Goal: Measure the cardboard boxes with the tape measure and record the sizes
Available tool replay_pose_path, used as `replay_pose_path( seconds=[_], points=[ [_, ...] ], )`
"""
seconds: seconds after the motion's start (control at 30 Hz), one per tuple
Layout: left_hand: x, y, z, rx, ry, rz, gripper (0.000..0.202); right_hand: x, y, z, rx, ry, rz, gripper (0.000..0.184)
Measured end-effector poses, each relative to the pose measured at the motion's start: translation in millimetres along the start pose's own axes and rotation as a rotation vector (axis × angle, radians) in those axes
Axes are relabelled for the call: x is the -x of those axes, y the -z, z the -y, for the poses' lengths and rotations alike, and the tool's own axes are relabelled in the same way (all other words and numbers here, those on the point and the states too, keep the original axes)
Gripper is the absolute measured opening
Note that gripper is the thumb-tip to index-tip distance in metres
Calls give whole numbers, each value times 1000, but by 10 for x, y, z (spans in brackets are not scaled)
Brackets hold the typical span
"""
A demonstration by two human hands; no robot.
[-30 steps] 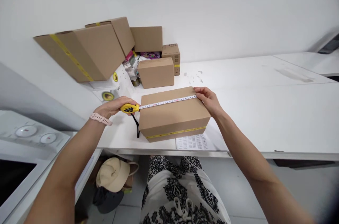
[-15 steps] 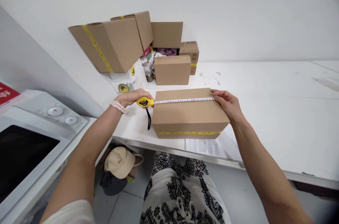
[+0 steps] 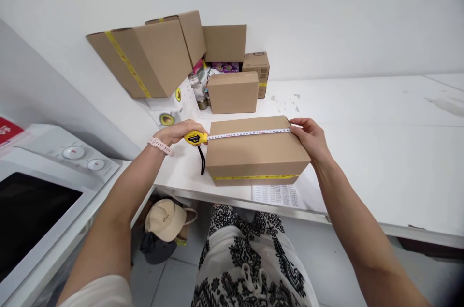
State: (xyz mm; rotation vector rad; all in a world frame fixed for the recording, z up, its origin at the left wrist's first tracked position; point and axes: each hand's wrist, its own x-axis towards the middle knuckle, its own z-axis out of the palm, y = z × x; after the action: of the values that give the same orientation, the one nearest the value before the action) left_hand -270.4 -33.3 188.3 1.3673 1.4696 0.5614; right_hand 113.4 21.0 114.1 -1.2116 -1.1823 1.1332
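A closed cardboard box (image 3: pixel 255 157) with yellow tape along its front lies on the white table (image 3: pixel 362 152) before me. My left hand (image 3: pixel 179 131) is closed round a yellow tape measure (image 3: pixel 195 138) at the box's left edge; a black strap hangs from it. The white tape blade (image 3: pixel 250 133) runs across the box's top. At the box's right edge my right hand (image 3: pixel 311 140) pinches the end of the blade.
Several cardboard boxes (image 3: pixel 155 55) are stacked against the wall at the back left, with a smaller box (image 3: pixel 234 92) in front. A printed sheet (image 3: pixel 277 196) lies under the near box. A white appliance (image 3: pixel 43 186) stands left. A beige cap (image 3: pixel 166 220) lies on the floor.
The view has swung left, then shifted slightly. Both hands keep the tape stretched across the box top; the box and hands have not visibly moved relative to each other.
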Motion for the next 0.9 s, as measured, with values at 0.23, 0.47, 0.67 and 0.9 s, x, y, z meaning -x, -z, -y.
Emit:
replay_pose_path(
  seconds=[0.23, 0.47, 0.67, 0.9],
  points=[
    [28, -32, -44, -65, 19, -33, 30, -7, 93, 65, 153, -87, 16, 28],
    [275, -171, -312, -268, 17, -215, 31, -38, 149, 338, 217, 4, -1, 30],
    [1071, -791, -488, 178, -43, 50, 44, -369, 167, 892, 105, 240, 76, 22],
    [1169, -2310, 40, 817, -67, 427, 60, -692, -454, 807, 308, 175, 503, 29]
  ],
)
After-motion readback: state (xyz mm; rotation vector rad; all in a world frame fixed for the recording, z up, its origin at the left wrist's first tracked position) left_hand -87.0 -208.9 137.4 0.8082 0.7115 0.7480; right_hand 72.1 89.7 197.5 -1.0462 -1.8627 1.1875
